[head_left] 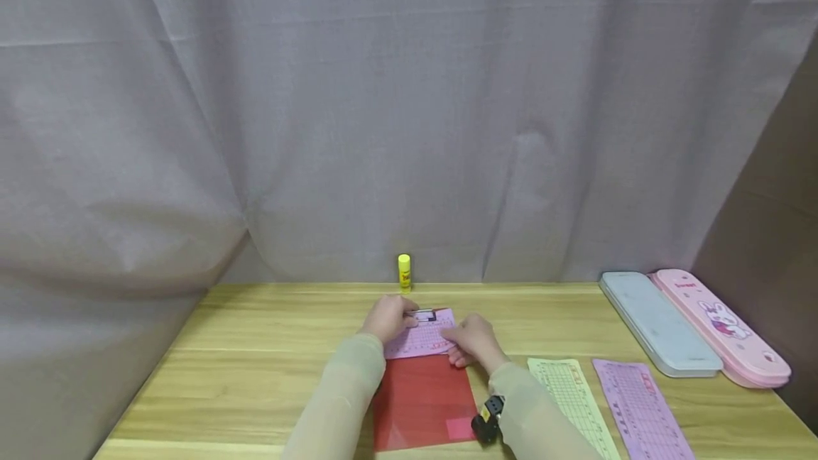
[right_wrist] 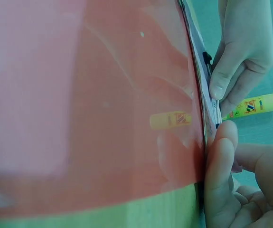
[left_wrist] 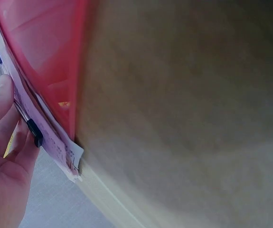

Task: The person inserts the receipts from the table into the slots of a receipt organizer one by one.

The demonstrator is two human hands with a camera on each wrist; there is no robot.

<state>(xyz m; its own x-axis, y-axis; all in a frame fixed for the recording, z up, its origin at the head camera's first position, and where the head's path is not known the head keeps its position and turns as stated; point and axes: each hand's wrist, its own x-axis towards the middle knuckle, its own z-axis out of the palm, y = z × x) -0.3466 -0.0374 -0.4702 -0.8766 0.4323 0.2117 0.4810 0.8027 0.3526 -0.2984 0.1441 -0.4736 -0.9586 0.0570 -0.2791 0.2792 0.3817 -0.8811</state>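
Step in hand: looked like seating pink sheet (head_left: 418,341) beneath metal clip (left_wrist: 33,130) at far end of red folder (head_left: 422,396), or perhaps freeing it; could not tell which from one moment.
Next move: probably called for steady pressure on metal clip, then squaring the right edge of pink sheet to red folder before letting go; risked a crease if tugged askew.
Left hand (head_left: 385,316): pinched metal clip between thumb and curled fingers, with hardly any gap left beyond the thickness gripped.
Right hand (head_left: 474,341): pinched right edge of pink sheet, thumb and fingers brought together; in right wrist view, showed fingertips at near end of metal clip, whether touching it or only paper could not be told.
Pink sheet: lay across far end of red folder, between both hands, just beside the left fingers and caught in the right ones; seemed to run under metal clip.
Red folder: lay on desk (head_left: 255,353), mostly on the near side of both hands.
Glue stick (head_left: 405,274): stood upright beyond left hand, apart from the fingers.
Green sheet (head_left: 571,400) and purple sheet (head_left: 644,410): lay to the right, held by neither hand.
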